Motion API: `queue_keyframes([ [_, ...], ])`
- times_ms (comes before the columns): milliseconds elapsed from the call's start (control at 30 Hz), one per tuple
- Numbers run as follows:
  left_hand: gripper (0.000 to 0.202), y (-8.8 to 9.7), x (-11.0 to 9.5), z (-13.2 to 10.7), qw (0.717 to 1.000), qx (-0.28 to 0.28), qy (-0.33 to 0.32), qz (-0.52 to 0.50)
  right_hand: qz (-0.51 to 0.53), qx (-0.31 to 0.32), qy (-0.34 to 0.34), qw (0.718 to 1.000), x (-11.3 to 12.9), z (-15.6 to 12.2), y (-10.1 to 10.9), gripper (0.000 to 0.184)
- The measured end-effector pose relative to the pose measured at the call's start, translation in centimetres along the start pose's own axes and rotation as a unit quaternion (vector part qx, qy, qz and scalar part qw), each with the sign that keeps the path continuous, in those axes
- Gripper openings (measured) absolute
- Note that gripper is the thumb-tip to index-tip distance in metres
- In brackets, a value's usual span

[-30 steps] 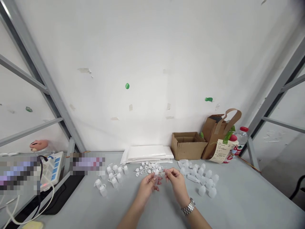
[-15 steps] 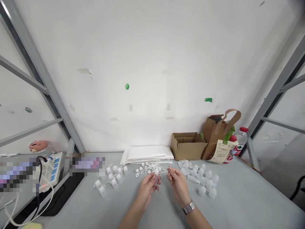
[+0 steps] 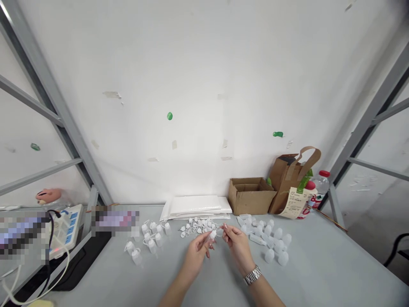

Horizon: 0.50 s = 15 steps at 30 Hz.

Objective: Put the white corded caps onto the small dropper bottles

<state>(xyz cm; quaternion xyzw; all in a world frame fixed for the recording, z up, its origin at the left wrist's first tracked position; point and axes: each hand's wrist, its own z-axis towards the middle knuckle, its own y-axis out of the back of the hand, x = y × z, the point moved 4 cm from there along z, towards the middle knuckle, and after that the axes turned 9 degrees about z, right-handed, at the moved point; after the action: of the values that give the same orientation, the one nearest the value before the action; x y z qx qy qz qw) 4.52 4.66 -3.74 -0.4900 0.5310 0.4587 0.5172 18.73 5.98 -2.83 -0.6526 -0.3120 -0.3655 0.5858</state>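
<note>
Left hand, lower centre of frame: fingertips are closed on a small translucent bottle, held off the tabletop with its top tilted toward the right hand.
Right hand: thumb and forefinger are pinched on a tiny white piece just beside the bottle's top. Too small for its kind to be made out. The two hands are close together, fingertips almost meeting. A metal wristwatch is worn on the right wrist.

Handling, as judged:
- The bottle looks like thin soft plastic, empty, very light. The wall is expected to give under a squeeze.
- It is best gripped at mid-body with fingertips, firmly enough that it is not spun or shot out. The smooth surface is likely slippery.
- Breakage is unlikely. The tiny piece is easily dropped, so a pinch at its sides is preferred.

Outward:
- A heap of white caps is seen just above the hands.
- Capped bottles are scattered to the left of centre.
- Open bottles are grouped to the right of the hands, some upright, some lying.
- A stack of white sheets or bags is laid against the wall behind the caps.
- Right of that, a cardboard box, a brown paper bag and red-capped drink bottles are placed.
- A power strip with cables is seen at the far left edge.
</note>
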Motion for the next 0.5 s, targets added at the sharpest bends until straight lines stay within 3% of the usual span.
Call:
queue_keyframes([
  [233, 0.057, -0.5, 0.3, -0.2, 0.999, 0.014, -0.002, 0.037, -0.014, 0.01, -0.008, 1.0, -0.5, -0.5, -0.6, 0.045],
  [500, 0.06, -0.2, 1.0, 0.1, 0.998, 0.006, 0.003, 0.057, 0.011, 0.004, -0.013, 1.0, -0.2, -0.7, -0.8, 0.039],
])
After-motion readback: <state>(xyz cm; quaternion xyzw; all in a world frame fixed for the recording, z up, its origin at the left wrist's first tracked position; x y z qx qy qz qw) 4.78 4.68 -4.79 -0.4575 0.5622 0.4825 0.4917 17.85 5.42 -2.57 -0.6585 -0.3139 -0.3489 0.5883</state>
